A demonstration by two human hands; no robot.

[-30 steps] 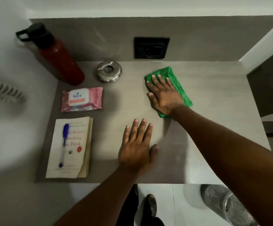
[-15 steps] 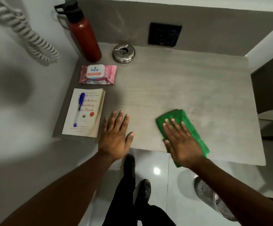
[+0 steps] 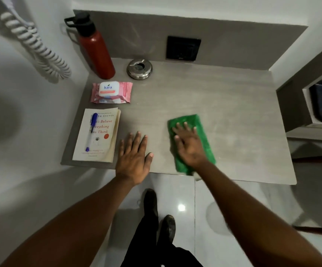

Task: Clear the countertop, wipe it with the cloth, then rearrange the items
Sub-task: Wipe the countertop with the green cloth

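Green cloth [image 3: 192, 140] on countertop [image 3: 233, 116] front edge — right hand [image 3: 188, 146] flat on it, fingers straight.
Left hand [image 3: 134, 157] flat, released; wipes pack [image 3: 111, 92] reads "kara"; book [image 3: 96, 135] — "Believe Everything You Think".

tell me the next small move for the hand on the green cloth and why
Probably sweep the right hand, pressing flat on the green cloth, to the right along the front edge of the countertop. That stretch lies bare beside the cloth, while the left hand rests flat on the other side and the book sits beyond it.
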